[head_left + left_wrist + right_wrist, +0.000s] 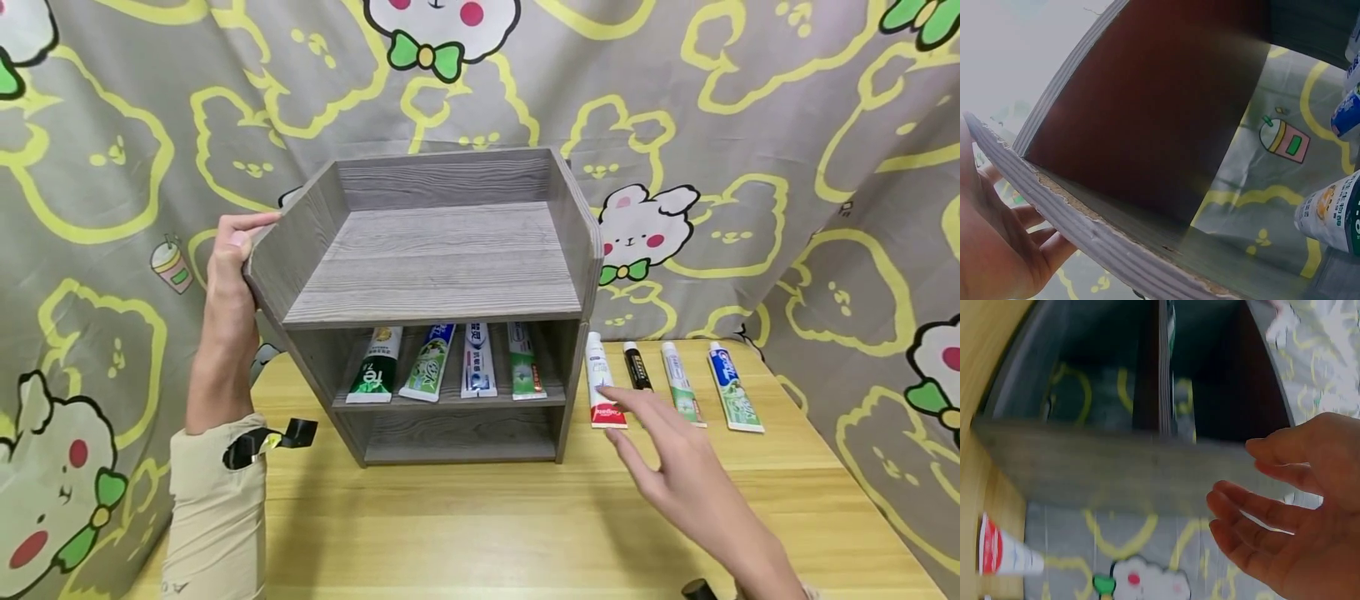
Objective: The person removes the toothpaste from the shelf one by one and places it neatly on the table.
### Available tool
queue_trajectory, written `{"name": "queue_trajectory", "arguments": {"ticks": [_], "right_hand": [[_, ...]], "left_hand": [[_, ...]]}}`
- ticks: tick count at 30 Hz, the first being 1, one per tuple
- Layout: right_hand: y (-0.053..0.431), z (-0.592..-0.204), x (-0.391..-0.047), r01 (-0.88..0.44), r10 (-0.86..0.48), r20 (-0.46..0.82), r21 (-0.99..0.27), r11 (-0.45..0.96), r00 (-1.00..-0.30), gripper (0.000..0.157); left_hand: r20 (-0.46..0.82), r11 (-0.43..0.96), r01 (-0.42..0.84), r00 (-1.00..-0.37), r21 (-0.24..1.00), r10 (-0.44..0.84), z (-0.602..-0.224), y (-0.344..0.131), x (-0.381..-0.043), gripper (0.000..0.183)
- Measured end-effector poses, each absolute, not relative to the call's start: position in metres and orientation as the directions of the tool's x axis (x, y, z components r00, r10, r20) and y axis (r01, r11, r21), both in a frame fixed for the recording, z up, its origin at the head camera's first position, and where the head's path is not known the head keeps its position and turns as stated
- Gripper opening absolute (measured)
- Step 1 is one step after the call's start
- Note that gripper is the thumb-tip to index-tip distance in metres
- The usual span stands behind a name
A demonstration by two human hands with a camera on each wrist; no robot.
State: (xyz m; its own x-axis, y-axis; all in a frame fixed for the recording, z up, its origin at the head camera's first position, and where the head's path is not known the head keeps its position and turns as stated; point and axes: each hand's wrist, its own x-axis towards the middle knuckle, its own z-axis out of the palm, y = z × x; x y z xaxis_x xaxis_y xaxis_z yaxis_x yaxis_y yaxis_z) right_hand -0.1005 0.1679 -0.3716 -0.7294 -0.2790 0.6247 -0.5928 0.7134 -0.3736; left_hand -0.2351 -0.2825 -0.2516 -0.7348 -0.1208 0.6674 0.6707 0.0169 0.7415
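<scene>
A grey wood-grain desk shelf (442,262) stands on the table. My left hand (231,283) grips the upper edge of its left side panel; in the left wrist view the fingers (1054,250) go round behind the panel's edge. On the middle shelf board lie several toothpaste tubes, with a dark green one (372,375) at the left end and a white and green one (527,367) at the right. My right hand (686,467) is held over the table with fingers spread and nothing in them. Its fingertips overlap the lower end of a white and red Colgate tube (600,375).
Right of the Colgate tube lie a black tube (637,367), a white and green tube (682,387) and a blue and green tube (735,392). The wooden table (450,525) stretches in front of the shelf. A patterned curtain (750,167) hangs behind and at both sides.
</scene>
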Motion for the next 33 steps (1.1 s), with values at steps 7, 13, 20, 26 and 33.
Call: {"name": "queue_trajectory", "arguments": {"ticks": [7,13,20,26,33], "right_hand": [[0.124,-0.372,-0.112,-0.683,-0.33,0.685,-0.335,0.649,-0.649,0.047],[0.089,-0.382,-0.138,-0.703,-0.327,0.734,-0.276,0.656,-0.594,0.042],[0.066,-0.389,-0.163,-0.627,-0.279,0.75,-0.224,0.746,-0.599,0.043],[0.054,-0.392,-0.178,-0.556,-0.242,0.704,-0.255,0.791,-0.668,0.048],[0.045,-0.391,-0.187,-0.425,-0.156,0.612,-0.323,0.846,-0.775,0.053]], "left_hand": [[0.659,0.006,0.664,-0.742,0.748,-0.124,-0.25,-0.284,-0.235,0.041],[0.641,0.036,0.643,-0.756,0.765,-0.131,-0.251,-0.283,-0.234,0.041],[0.652,0.014,0.656,-0.747,0.754,-0.128,-0.251,-0.281,-0.234,0.041],[0.647,-0.005,0.653,-0.751,0.757,-0.132,-0.251,-0.281,-0.234,0.041],[0.643,-0.024,0.65,-0.756,0.759,-0.124,-0.252,-0.282,-0.236,0.041]]}}
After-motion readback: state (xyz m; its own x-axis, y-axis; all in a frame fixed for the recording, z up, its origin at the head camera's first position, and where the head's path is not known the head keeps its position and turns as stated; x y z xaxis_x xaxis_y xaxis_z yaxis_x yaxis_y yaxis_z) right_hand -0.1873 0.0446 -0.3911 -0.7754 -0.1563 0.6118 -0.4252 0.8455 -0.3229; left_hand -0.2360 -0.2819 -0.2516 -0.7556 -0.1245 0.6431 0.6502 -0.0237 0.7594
